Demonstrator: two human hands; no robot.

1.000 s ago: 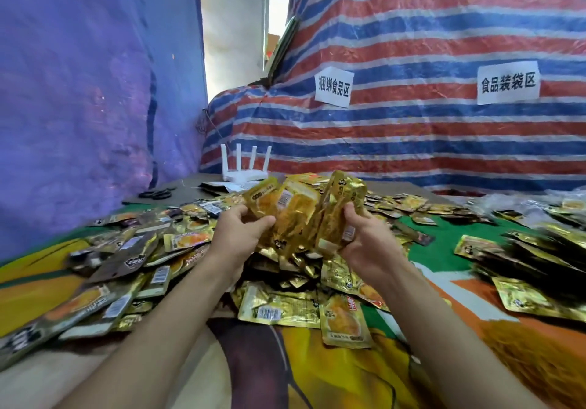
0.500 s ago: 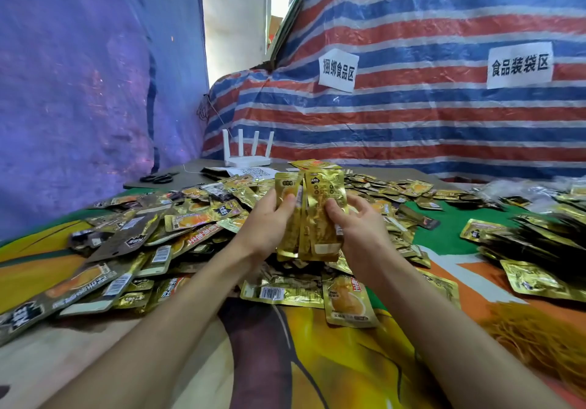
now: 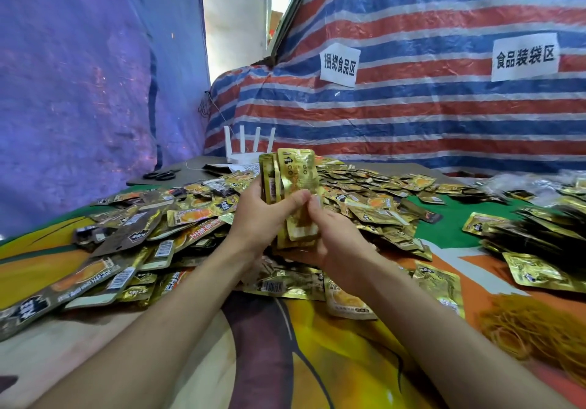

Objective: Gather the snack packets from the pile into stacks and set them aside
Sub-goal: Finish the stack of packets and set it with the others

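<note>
- The left hand [image 3: 263, 215] gripped a stack [image 3: 296, 183] of gold snack packets. Its thumb was pressed across the front face and its fingers were curled behind.
- The right hand [image 3: 336, 250] held the same stack from below and from the right side. Its fingers were curled under the lower edge and its thumb touched the front.
- The stack stood upright in the air between both hands, just above the pile [image 3: 364, 209], and touched nothing on the table.
- The edges of the stack looked nearly even; only a packet or two at its left side stood a little apart.
- In my judgement the step in hand was the squaring of this stack: it was gathered, but not yet set aside.
- At the right edge lay a separate group of packets [image 3: 539, 237], apart from the pile. They were blurred, so I could not tell whether they were finished stacks.
- Most of the work seemed to be left. The pile was wide and covered the cloth [image 3: 317, 361] from the far left to past the middle, and its packets lay loose, overlapped and turned in many directions.
- What looked like a heap of thin yellow rubber bands [image 3: 536, 329] lay near the right forearm, and no hand touched it. Perhaps it was for binding the stacks, but this is only a guess.
- Behind the pile stood a white router [image 3: 250, 151], and scissors [image 3: 161, 174] lay to its left.
</note>
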